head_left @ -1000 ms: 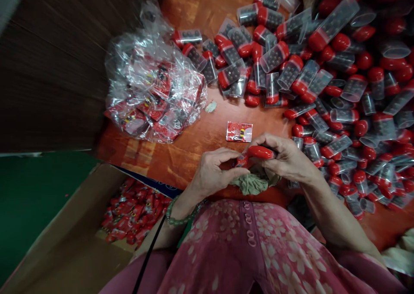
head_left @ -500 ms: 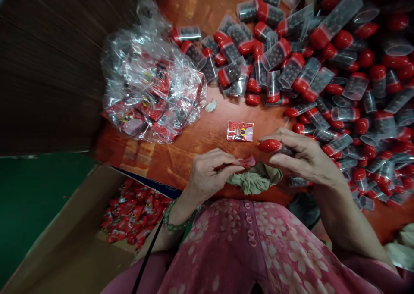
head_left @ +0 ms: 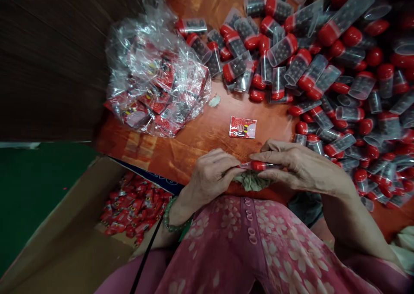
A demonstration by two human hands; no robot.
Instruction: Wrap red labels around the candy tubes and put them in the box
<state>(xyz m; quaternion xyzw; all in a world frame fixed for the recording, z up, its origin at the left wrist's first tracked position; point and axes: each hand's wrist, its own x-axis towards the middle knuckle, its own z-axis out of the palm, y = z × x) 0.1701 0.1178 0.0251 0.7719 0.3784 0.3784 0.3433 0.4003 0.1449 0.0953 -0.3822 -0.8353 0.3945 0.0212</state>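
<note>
My left hand is closed, pinching a small reddish plastic sleeve by its left end. In my right hand lies a clear tube with a rounded red end, gripped between thumb and fingers with the red end pointing left. That red end meets the sleeve; how far it sits inside cannot be made out. Under both hands is a crumpled greenish cloth. Just beyond them a flat red printed sleeve rests on the orange table.
A clear plastic bag of red printed sleeves stands at the back left. Many red-ended tubes holding dark balls are heaped across the back and right. Below the table's left edge, a cardboard box contains red wrapped pieces.
My right hand has moved left with the tube, bringing its red end against the sleeve in my left hand. The two were apart before. The view has shifted slightly.
</note>
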